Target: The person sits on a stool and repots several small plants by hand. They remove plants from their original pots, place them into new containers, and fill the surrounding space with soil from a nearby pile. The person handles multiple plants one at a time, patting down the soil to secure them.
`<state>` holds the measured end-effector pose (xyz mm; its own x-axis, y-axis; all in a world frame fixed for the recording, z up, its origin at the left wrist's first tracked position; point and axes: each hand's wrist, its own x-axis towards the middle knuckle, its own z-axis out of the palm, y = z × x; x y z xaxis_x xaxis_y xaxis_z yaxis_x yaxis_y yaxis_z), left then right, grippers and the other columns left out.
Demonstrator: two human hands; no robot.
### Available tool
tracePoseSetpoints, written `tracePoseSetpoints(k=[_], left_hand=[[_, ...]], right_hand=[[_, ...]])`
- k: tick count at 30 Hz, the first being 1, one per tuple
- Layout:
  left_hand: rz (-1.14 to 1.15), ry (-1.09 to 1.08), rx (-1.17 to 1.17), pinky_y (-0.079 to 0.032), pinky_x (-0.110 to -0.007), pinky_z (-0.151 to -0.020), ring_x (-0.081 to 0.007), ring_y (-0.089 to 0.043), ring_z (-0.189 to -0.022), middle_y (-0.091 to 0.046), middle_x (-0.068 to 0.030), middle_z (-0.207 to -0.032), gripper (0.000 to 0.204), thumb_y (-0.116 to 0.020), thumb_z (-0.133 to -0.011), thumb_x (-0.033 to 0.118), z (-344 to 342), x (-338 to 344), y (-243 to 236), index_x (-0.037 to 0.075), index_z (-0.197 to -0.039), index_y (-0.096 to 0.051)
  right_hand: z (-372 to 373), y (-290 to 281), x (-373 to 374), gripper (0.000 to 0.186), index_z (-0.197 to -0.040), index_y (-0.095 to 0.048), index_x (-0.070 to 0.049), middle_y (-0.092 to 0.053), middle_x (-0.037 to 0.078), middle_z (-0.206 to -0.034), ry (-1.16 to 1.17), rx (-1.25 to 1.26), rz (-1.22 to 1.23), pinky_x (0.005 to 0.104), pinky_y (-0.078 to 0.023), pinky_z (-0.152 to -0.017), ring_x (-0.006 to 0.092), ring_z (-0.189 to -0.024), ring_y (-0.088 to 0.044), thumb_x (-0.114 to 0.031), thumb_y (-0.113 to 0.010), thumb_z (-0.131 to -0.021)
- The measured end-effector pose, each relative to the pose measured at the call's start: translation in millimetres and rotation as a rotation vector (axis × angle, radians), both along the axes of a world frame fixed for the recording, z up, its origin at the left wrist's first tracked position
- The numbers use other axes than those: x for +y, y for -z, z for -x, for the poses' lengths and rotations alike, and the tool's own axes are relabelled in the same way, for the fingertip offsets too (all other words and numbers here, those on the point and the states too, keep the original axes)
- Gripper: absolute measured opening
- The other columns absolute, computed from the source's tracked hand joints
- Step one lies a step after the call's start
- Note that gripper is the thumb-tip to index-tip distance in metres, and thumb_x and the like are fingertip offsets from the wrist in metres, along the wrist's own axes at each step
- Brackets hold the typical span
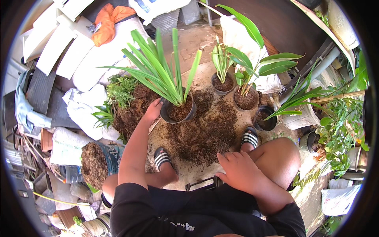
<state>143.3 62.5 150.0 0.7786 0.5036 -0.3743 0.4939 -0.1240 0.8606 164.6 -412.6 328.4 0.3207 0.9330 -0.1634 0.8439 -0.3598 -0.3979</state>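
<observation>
- Pot (166, 110) stands beside loose soil (215, 128).
- Left hand (154, 110) touches its rim; pinching or not, I cannot tell.
- Right hand (239, 168) is spread, seemingly empty.
- Perhaps two hands would steady it better.

The left arm (133, 160) stretches almost straight upward, its left hand (153, 110) left of centre. Below and right of centre, the right hand (239, 168) lies palm down, thumb apart, elbow bent.
</observation>
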Motion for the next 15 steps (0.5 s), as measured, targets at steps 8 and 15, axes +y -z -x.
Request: tracePoseSetpoints(k=[8, 15], left_hand=[[-0.117, -0.014, -0.030, -0.040, -0.035, -0.107, -0.0233, -0.053, -0.127, -0.053, -0.0139, -0.146, 0.047, -0.049, -0.106, 0.016, 52, -23, -18, 0.004, -0.151, -0.043], [0.084, -0.184, 0.009, -0.058, -0.036, -0.076, -0.0230, -0.070, -0.088, -0.069, -0.0117, -0.108, 0.037, -0.044, -0.108, 0.017, 54, -64, 26, 0.004, -0.142, -0.050]], right_hand=[[13, 7, 5, 0.059, -0.135, -0.055, 0.000, -0.067, 0.015, -0.106, -0.023, 0.022, 0.001, 0.0472, -0.047, -0.088, 0.0334, -0.102, -0.065, -0.041, -0.064, -0.092], [11, 17, -5, 0.059, -0.134, -0.056, -0.001, -0.068, 0.015, -0.105, 0.034, -0.024, 0.075, 0.0464, -0.050, -0.086, 0.0334, -0.099, -0.067, -0.043, -0.064, -0.092]])
